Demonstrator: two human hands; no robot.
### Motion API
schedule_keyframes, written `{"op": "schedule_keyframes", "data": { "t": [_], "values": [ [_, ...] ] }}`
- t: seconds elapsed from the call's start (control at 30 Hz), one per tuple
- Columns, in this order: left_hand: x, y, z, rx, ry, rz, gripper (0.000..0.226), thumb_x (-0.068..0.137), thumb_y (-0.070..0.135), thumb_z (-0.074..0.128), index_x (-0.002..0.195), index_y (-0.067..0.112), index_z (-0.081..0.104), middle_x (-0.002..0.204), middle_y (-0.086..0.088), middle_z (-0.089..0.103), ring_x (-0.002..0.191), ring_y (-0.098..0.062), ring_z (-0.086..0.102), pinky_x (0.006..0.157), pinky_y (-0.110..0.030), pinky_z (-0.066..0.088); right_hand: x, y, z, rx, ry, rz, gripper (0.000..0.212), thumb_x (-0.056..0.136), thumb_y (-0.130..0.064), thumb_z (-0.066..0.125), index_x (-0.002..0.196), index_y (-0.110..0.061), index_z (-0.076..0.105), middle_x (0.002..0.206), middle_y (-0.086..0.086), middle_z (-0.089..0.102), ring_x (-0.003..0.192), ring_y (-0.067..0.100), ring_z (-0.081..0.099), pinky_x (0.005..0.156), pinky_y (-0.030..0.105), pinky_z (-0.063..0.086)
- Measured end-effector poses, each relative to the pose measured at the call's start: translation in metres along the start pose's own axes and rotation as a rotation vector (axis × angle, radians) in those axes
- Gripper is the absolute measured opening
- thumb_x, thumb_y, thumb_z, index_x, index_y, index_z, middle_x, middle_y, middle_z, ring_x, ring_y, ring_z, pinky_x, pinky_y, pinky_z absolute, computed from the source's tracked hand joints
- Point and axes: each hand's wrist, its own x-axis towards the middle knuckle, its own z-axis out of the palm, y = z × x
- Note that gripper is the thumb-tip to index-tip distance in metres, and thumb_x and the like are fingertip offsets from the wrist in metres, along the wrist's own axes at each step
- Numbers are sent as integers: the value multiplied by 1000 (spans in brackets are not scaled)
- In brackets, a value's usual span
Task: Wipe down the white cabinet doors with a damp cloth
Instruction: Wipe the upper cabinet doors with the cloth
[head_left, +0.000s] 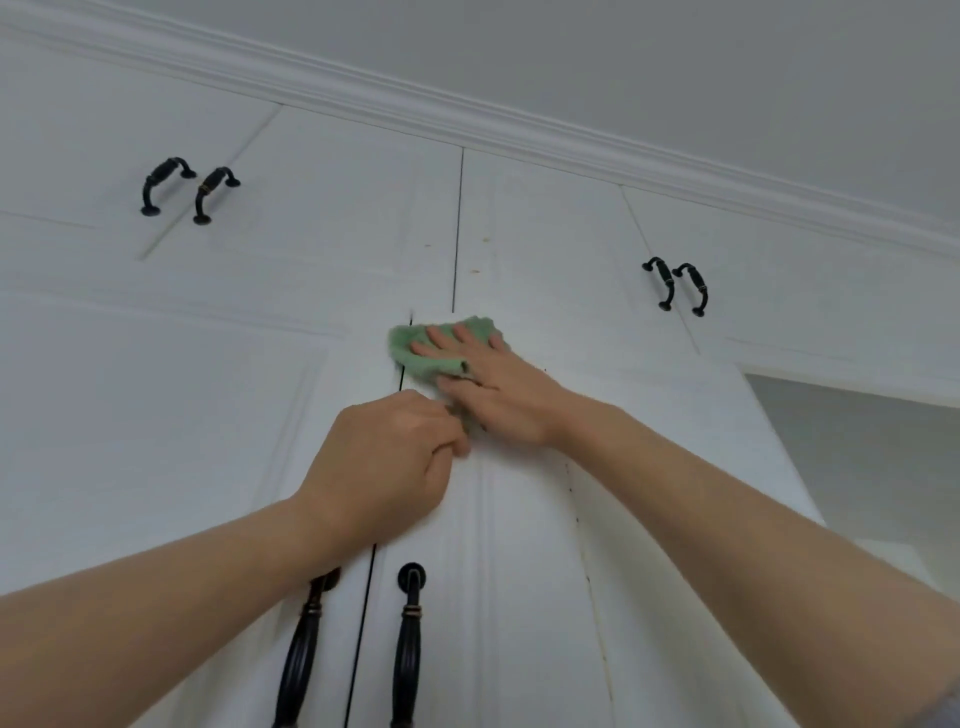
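Left hand curled; right hand flat on cloth.

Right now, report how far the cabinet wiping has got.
Done: nothing can be confirmed; no wiped patch shows. In hand: the right hand presses the green cloth flat near the top of the tall right door, beside the seam; the left hand, fingers curled, rests lower on that door. Left: brown specks remain on the upper doors and dark spots run down the tall door's right edge.
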Motion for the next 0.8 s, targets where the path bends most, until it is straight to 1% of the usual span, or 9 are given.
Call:
{"op": "schedule_keyframes", "data": {
  "t": [0.13,0.2,0.3,0.37,0.5,0.57,0.63,0.7,0.8],
  "values": [
    [-7,-5,-2,-39,-30,-9,40,84,23,39,80,24,79,85,13,77,95,-13,74,65,-35,61,9,16,-20,-18,94,438,56,107,-33,26,158,-16,10,165,5,12,152,26,5,121,38,2],
    [-7,-5,-3,-49,-22,14,39,84,22,40,78,23,78,83,11,77,88,-14,74,62,-35,61,16,-4,-7,14,138,325,62,101,-41,29,157,-18,18,161,8,21,150,29,12,122,40,6],
    [-8,-7,-8,-48,15,60,34,82,21,44,73,23,76,74,11,73,67,-13,68,51,-33,55,15,-32,16,53,-4,-53,62,95,-41,24,155,-25,28,162,-3,23,149,14,11,121,28,-3],
    [-9,-6,-9,-65,24,59,33,82,21,45,72,24,76,74,14,74,67,-12,70,52,-33,55,-1,-25,10,97,-20,-56,58,98,-34,26,155,-25,27,163,-8,19,148,4,8,120,23,-7],
    [-8,-1,-11,-65,6,51,36,82,22,42,76,24,77,80,14,74,76,-12,72,53,-36,57,-37,34,-3,-35,151,400,55,106,-25,28,158,-17,10,166,2,6,152,16,1,124,35,-2],
    [-8,-2,-9,-42,-27,35,37,83,22,41,85,22,77,91,11,74,85,-13,69,63,-32,57,-46,41,-1,-125,231,531,56,106,-26,27,157,-12,10,165,7,10,151,25,6,124,37,3],
    [-6,-4,-6,-3,-59,14,40,84,24,41,100,20,77,109,5,72,100,-16,65,80,-27,51,-50,26,8,-44,223,399,54,105,-27,30,157,-21,15,165,-2,10,152,19,4,123,36,4],
    [-6,-5,-4,30,-69,2,42,85,26,42,111,19,75,117,2,70,106,-19,61,88,-26,44,-58,4,14,47,133,142,52,104,-25,34,155,-31,23,164,-13,12,151,7,1,123,29,0],
    [-4,-2,-4,24,-93,-49,41,86,29,39,112,22,71,113,7,67,102,-18,62,80,-29,48,-73,8,9,47,174,47,51,102,-22,36,152,-30,34,160,-13,26,146,-1,10,123,29,5]
  ]
}}
